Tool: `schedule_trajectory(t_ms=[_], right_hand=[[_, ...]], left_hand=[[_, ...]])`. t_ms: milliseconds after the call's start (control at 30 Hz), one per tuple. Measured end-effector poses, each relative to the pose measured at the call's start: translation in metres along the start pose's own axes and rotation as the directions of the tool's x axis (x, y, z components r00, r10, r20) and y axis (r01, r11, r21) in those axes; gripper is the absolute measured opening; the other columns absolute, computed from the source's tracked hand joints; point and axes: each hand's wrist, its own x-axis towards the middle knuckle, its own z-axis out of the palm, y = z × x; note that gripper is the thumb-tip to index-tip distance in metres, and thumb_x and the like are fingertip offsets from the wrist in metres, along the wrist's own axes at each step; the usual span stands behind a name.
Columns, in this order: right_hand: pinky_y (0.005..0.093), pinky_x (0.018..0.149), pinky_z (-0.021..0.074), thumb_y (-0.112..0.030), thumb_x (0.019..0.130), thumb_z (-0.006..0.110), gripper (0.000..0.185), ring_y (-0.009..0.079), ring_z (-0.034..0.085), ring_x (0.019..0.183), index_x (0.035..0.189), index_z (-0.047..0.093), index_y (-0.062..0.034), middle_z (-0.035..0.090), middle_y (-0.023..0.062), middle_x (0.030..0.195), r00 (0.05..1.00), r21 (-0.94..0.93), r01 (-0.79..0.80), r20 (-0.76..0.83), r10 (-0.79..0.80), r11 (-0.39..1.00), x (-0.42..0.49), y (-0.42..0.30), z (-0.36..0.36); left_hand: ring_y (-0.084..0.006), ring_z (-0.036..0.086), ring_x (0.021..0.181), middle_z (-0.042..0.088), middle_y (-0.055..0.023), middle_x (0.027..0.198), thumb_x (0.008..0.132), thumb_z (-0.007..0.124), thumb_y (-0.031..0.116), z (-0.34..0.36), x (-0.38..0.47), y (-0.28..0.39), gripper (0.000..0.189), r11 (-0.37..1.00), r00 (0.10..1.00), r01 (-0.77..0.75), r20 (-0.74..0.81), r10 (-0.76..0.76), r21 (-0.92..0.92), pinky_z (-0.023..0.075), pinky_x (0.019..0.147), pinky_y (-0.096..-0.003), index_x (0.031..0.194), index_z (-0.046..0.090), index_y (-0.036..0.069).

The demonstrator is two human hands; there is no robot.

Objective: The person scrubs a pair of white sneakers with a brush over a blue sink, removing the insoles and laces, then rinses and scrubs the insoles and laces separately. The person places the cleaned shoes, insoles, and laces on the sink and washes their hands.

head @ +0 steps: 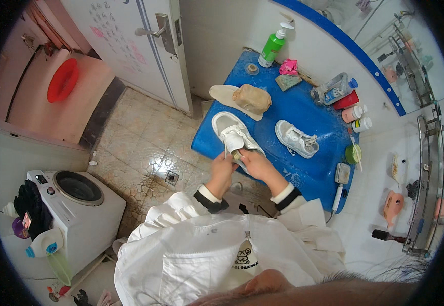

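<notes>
A white lace-up sneaker (229, 128) is held over the front edge of a blue washbasin counter (275, 99). My left hand (221, 172) grips its near end from the left. On the right, my right hand (258, 165) has its fingers at the shoe's opening, beside the raised tongue. A small yellowish patch shows between the hands; what it is cannot be made out. The matching white sneaker (297, 139) lies in the basin, to the right. Beyond the held shoe is a crumpled beige item (253, 100) on pale flat pieces.
A green pump bottle (271, 48), pink crumpled item (288, 67), clear jug (334, 88) and several small bottles line the counter's back. A green cup (353, 153) stands right. A washing machine (78, 214) is at left, near the half-open door (138, 57). The tiled floor (145, 134) looks wet.
</notes>
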Motion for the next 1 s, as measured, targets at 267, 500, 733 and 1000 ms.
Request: schedule_trajectory(t_ms=[267, 500, 733, 1000], right_hand=[[0.0462, 0.077, 0.0474, -0.019, 0.09, 0.045, 0.042, 0.041, 0.06, 0.09, 0.132, 0.049, -0.0141, 0.062, 0.0241, 0.1, 0.994, -0.216, -0.056, 0.075, 0.073, 0.975, 0.003, -0.007, -0.015], [0.0464, 0.07, 0.0493, -0.022, 0.089, 0.049, 0.035, 0.0365, 0.063, 0.079, 0.123, 0.056, -0.0245, 0.065, 0.0196, 0.085, 0.97, -0.411, -0.187, 0.064, 0.233, 0.892, -0.025, -0.013, -0.026], [0.0432, 0.054, 0.0493, -0.011, 0.083, 0.05, 0.048, 0.0304, 0.064, 0.064, 0.126, 0.052, -0.0312, 0.065, 0.0119, 0.071, 0.998, -0.655, -0.066, -0.062, 0.034, 0.753, -0.027, -0.01, -0.017], [0.0389, 0.048, 0.049, -0.011, 0.081, 0.052, 0.038, 0.0262, 0.064, 0.06, 0.116, 0.057, -0.0245, 0.062, 0.0099, 0.067, 0.993, -0.767, -0.096, -0.12, 0.005, 0.635, -0.002, 0.008, -0.02]], left_hand=[[-0.0164, 0.058, 0.092, 0.06, -0.0066, 0.108, 0.097, 0.041, 0.012, 0.01, 0.008, -0.017, 0.029, 0.985, 0.993, 0.023, 0.115, -0.004, -0.171, 0.0461, 0.082, -0.0311, 0.123, 0.05, 0.003], [-0.0126, 0.056, 0.089, 0.058, -0.0059, 0.112, 0.095, 0.048, 0.014, 0.002, 0.009, -0.017, 0.032, 0.988, 0.991, -0.066, 0.104, 0.081, -0.139, 0.047, 0.076, -0.0273, 0.124, 0.051, 0.002], [-0.0275, 0.052, 0.111, 0.055, -0.0165, 0.122, 0.079, 0.066, 0.026, 0.008, 0.015, 0.04, 0.053, 0.24, 0.516, -0.765, 0.346, 0.784, 0.597, 0.0367, 0.098, -0.0444, 0.123, 0.052, 0.001], [-0.0291, 0.047, 0.121, 0.058, -0.0125, 0.119, 0.068, 0.061, 0.023, 0.036, 0.066, 0.105, 0.061, -0.332, 0.638, -0.706, 0.765, 0.087, 0.626, 0.0079, 0.109, -0.0597, 0.127, 0.053, 0.007]])
